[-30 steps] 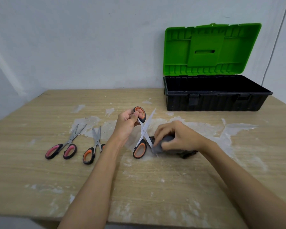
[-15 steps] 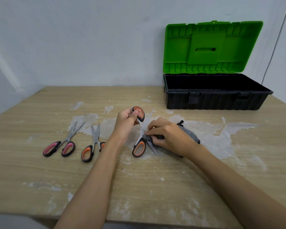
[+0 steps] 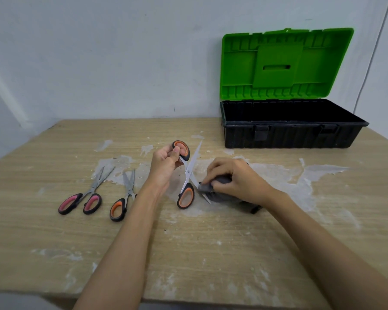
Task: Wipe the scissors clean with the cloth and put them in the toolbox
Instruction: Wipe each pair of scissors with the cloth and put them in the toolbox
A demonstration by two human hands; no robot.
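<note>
Item: open orange-and-black-handled steel scissors [image 3: 187, 175], being wiped over table centre.
L hand [image 3: 165, 163] pinches upper handle loop; R hand [image 3: 233, 177] curled round crumpled grey cloth [image 3: 220, 193], pressed on lower blade. Left: orange-handled closed scissors [image 3: 123, 198], pink-handled scissors [image 3: 85, 193], flat on paint-stained wooden table [image 3: 188, 253]. Rear R: black plastic toolbox w/ green lid up [image 3: 287, 130], well apart.

left hand [image 3: 165, 163] gripped upper handle of opened orange scissors [image 3: 187, 175] | right hand [image 3: 231, 177] pinched grey cloth [image 3: 220, 193] round lower blade | toolbox [image 3: 291, 135] stood open behind, lid up | two other scissors [image 3: 103, 193] lay left on table [image 3: 54, 242]
</note>
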